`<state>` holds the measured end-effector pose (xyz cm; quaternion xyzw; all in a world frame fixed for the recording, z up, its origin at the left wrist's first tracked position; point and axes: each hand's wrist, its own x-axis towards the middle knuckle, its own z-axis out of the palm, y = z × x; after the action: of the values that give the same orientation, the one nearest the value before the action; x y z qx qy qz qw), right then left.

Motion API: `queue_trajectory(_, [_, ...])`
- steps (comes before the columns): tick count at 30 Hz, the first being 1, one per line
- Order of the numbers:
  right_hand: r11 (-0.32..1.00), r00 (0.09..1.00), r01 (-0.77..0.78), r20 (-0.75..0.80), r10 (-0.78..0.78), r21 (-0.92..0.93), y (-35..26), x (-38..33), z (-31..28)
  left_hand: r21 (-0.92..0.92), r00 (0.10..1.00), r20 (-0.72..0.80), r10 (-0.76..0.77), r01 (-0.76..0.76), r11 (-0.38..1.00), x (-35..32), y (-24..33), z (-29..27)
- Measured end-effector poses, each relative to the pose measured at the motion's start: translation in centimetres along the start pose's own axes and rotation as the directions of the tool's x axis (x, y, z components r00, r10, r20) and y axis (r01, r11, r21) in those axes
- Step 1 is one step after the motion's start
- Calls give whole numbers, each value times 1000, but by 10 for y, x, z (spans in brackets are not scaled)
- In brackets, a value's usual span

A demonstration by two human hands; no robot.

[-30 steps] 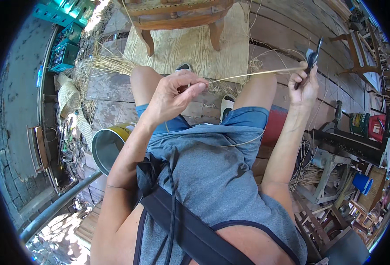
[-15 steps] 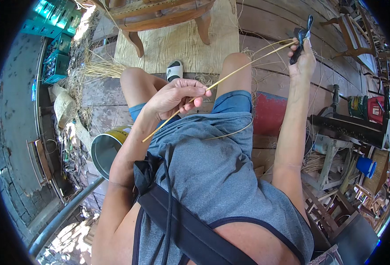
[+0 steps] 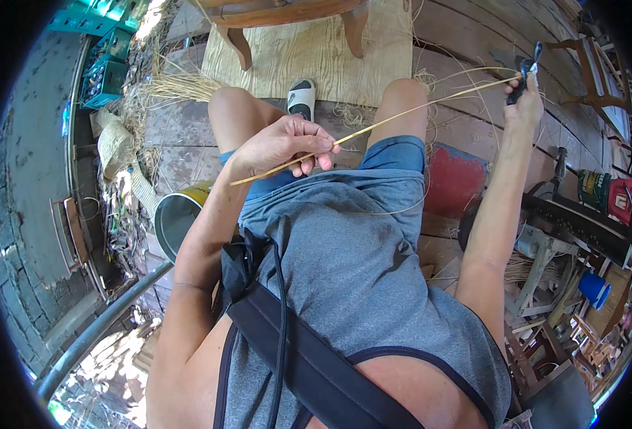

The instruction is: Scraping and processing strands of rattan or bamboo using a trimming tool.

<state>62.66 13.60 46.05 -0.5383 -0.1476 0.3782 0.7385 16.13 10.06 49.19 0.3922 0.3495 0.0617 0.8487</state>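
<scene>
The left hand point(image 3: 283, 143) pinches a thin straw-coloured reed point(image 3: 373, 127) above the left thigh, fingers point(image 3: 316, 154) clamped on it near its lower end. A short tail of the reed sticks out past the hand toward the left hip. From the pinch the reed runs up and to the right, across the right knee, to the right hand point(image 3: 525, 100). The right arm is stretched out; its fingers are closed on a dark tool point(image 3: 527, 71), whose tip meets the reed's far end. Whether the tool grips the reed cannot be told.

The person sits over a plank floor point(image 3: 473, 36). A woven mat point(image 3: 309, 53) lies ahead of the knees, with a wooden chair point(image 3: 287, 14) standing on it. A sandal point(image 3: 301, 96) sits between the knees at the mat's near edge. A metal bucket point(image 3: 180, 214) stands beside the left hip. Loose straw point(image 3: 176, 86) lies at the mat's left edge.
</scene>
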Motion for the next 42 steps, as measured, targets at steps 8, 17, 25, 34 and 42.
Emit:
queue_trajectory(8, [1000,999,5,-34,-4,17,-6,38,-33,24,999,-29,-40,41,999,-2,-6,-6])
queue_trajectory(17, [1000,993,-19,-114,16,-23,-1,35,-55,-284,998,-59,5,-22,959,15,-16,6])
queue_trajectory(25, [968,970,-126,-230,75,-216,14,8,-104,530,934,357,28,-227,817,73,-90,70])
queue_trajectory(34, [900,894,-420,119,433,-120,15,-198,-150,360,969,200,-146,66,931,92,-92,76])
queue_trajectory(42, [914,857,-389,411,311,118,35,-247,-32,166,992,111,58,-76,983,77,-27,83])
